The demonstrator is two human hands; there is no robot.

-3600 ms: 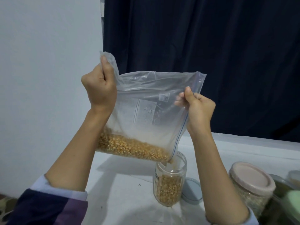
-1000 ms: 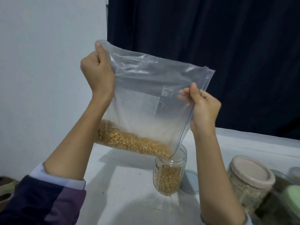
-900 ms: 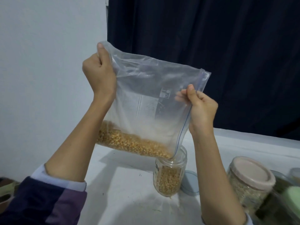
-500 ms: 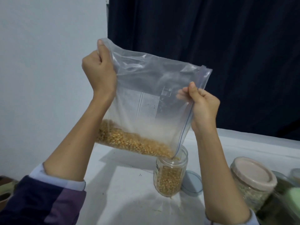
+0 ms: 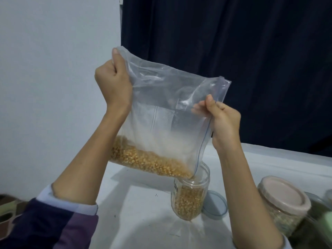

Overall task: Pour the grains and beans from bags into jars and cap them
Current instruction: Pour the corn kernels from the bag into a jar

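LEFT HAND [image 5: 113, 83]: fist gripping upper-left corner of zip bag [image 5: 167, 112] | RIGHT HAND [image 5: 222, 119]: pinching bag's right edge, centre-right of frame | BAG: raised, tilted, lower-right corner at mouth of open jar [image 5: 190, 193] | CORN KERNELS [image 5: 147, 162]: along bag bottom; jar partly filled | BLUE LID [image 5: 215, 203]: flat on white table [image 5: 143, 212], just right of jar | CAPPED JAR [image 5: 282, 202]: lower right.

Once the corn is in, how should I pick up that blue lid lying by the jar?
Take the blue lid by its rim, coming from above and from the right. It lies flat on the white table just behind and to the right of the open jar, so the left side is blocked by the glass; the right edge looks free.
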